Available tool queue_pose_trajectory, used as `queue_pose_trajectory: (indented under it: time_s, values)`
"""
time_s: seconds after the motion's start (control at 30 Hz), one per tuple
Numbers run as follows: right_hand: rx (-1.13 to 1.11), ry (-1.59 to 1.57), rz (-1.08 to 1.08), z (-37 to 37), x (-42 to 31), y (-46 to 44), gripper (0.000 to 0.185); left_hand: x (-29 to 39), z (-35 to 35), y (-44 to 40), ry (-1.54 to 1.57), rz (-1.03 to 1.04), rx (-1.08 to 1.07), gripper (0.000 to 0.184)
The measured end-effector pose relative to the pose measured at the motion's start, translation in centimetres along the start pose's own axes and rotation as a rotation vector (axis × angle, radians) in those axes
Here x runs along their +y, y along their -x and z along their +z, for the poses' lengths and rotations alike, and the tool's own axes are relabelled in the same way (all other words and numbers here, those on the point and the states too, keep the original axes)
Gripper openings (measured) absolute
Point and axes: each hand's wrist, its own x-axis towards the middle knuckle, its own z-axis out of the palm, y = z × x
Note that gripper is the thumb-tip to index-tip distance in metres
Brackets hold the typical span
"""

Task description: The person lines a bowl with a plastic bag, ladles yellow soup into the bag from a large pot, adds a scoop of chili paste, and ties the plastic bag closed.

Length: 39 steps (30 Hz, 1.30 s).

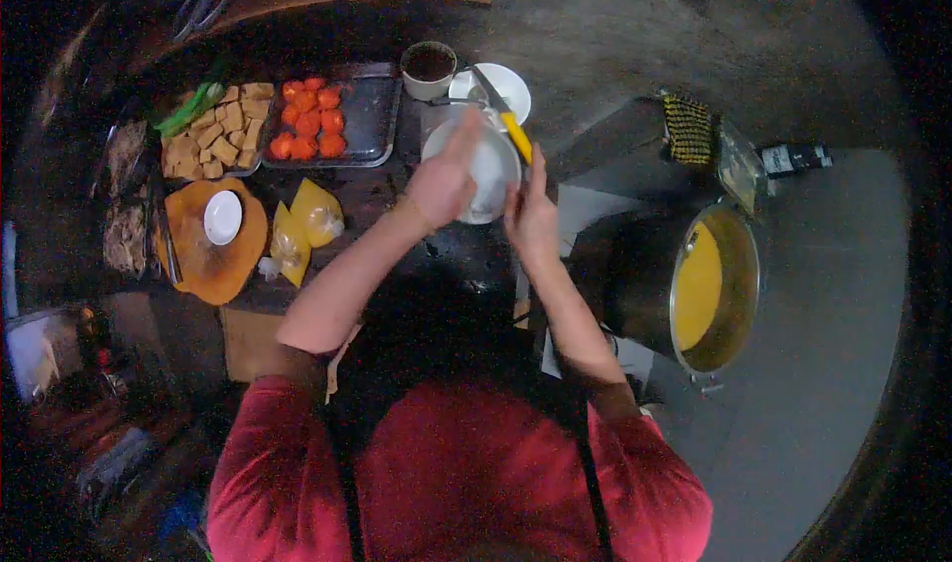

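A white bowl (488,177) sits in front of me at the centre of the worktop. My left hand (443,182) reaches over its left side, fingers pointing away from me and smeared by motion; whether they pinch anything does not show. On the right, my right hand (533,217) grips the bowl's edge, thumb on the near side. Close above its fingertips is a knife with a yellow handle (517,137), its blade pointing away across a white dish (508,88). A cup of dark contents (429,69) stands left of that dish.
To the left are a black tray (372,116) holding tomatoes (308,123), tofu cubes (220,135) with green stalks, a wooden board (213,264) bearing a small white dish (222,217), and yellow-filled bags (290,245). A large pot (635,274) of yellow liquid stands right.
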Motion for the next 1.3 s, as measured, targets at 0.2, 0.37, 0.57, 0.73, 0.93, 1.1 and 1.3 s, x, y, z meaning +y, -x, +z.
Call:
queue_pose_trajectory:
  time_s: [0.2, 0.37, 0.57, 0.73, 0.93, 1.1, 1.3]
  values:
    - [-0.124, -0.317, 0.033, 3.2, 3.8, -0.8, 0.046, 0.8, 0.4, 1.6, -0.329, 0.38, -0.182, 0.055]
    - [-0.039, -0.934, 0.347, 7.3, 4.7, -1.2, 0.019, 0.9, 2.4, 7.6, -0.243, -0.005, 0.088, 0.028]
    - [-0.071, -1.065, 0.303, 8.8, -1.0, -0.1, 0.016, -3.4, 5.3, 7.4, 1.059, -0.742, 0.46, 0.029]
    - [-0.404, -0.799, 0.227, 8.6, -3.1, 0.0, 0.024, -5.5, 3.7, 6.0, 1.302, -0.663, 0.896, 0.031]
    - [0.0, 0.01, -0.174, 3.5, -6.4, -0.5, 0.064, -8.0, 1.2, 5.8, 1.151, -0.806, 0.772, 0.037]
    - [0.13, 0.238, -0.451, 6.1, -7.3, -1.3, 0.041, -7.0, 2.4, 5.2, 0.95, -0.581, 0.524, 0.04]
    - [-0.356, -0.054, -0.222, 4.0, -8.6, 0.7, 0.033, -9.7, 5.9, 6.3, 1.478, -0.417, 0.359, 0.041]
